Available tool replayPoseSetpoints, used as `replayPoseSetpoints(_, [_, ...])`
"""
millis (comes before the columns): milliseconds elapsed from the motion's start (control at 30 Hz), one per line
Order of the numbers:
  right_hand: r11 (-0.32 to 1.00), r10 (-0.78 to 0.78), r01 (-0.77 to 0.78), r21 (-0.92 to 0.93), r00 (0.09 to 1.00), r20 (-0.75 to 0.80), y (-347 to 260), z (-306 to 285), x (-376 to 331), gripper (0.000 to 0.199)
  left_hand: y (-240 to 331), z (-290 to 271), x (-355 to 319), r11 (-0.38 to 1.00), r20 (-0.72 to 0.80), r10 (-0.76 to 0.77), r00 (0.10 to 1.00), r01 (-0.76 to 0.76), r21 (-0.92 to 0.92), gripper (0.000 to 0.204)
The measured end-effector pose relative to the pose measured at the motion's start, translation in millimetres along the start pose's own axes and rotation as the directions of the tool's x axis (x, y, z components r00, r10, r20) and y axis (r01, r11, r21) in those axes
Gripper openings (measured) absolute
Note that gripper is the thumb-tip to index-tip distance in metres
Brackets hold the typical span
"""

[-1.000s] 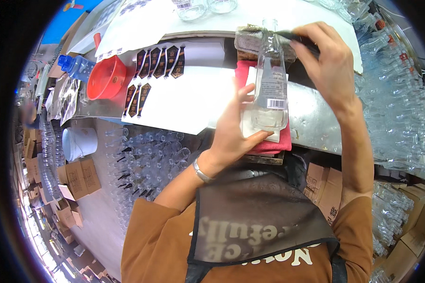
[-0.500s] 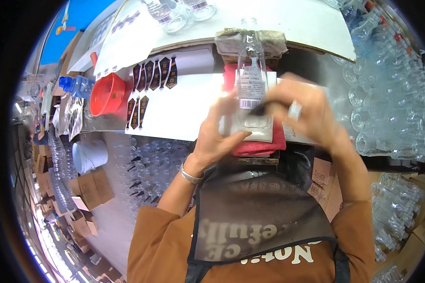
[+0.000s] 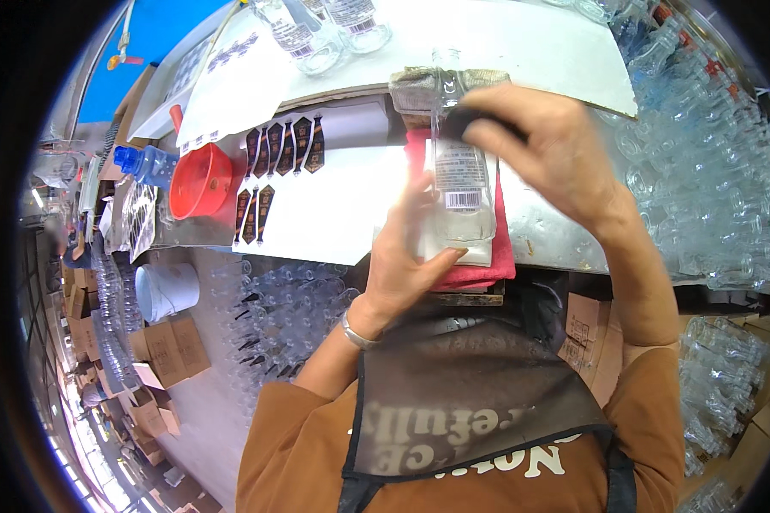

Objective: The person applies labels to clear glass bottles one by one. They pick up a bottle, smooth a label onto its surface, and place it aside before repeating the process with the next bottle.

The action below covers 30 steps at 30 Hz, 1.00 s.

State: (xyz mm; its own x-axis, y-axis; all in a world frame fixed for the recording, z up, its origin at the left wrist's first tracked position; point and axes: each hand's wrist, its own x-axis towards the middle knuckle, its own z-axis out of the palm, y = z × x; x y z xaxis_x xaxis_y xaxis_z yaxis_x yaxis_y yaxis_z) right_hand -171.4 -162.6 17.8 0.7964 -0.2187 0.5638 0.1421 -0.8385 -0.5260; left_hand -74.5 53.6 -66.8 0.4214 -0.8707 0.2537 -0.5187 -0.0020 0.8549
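A clear glass bottle [image 3: 466, 218] lies with its neck pointing away from me, on a white cloth [image 3: 479, 253] over a red cloth [image 3: 479, 275]. Printed text and a barcode show on its body. My left hand [image 3: 406, 252] steadies the bottle, its blurred fingers along the left side and the thumb near the base. In my right hand [image 3: 556, 141] is a black flat piece [image 3: 459, 122], pressed against or just over the bottle's shoulder. Motion blur hides its exact shape.
Black necktie-shaped labels [image 3: 284, 147] lie on a white sheet to the left, beside a red tub [image 3: 202, 181]. Labelled bottles [image 3: 295, 34] are on the white board beyond. Many clear bottles [image 3: 701, 188] crowd the right side. A folded cloth [image 3: 413, 90] supports the neck area.
My right hand has moved the black piece up from the bottle's lower body to its shoulder. The left hand stays beside the bottle.
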Motion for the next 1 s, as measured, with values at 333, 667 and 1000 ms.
replayPoseSetpoints(333, [0.991, -0.121, 0.134, -0.008, 0.918, 0.378, -35.1, 17.2, -10.5, 0.01, 10.6, 2.1, 1.6, 0.999, -0.086, 0.026, 0.996, -0.022, 0.047, 0.101])
replayPoseSetpoints(667, [0.878, 0.133, -0.243, 0.411, 0.951, 0.278, -43.0, -13.8, -64.2, 0.027, 1.5, -30.4, 35.5, 0.798, 0.004, -0.234, 0.972, 0.195, -0.57, 0.082])
replayPoseSetpoints(1000, [0.674, 0.537, -0.529, 0.516, 0.83, 0.149, 31.3, -6.7, 1.5, 0.035, 37.9, 14.8, 90.1, 0.81, -0.038, -0.36, 0.932, 0.292, -0.509, 0.075])
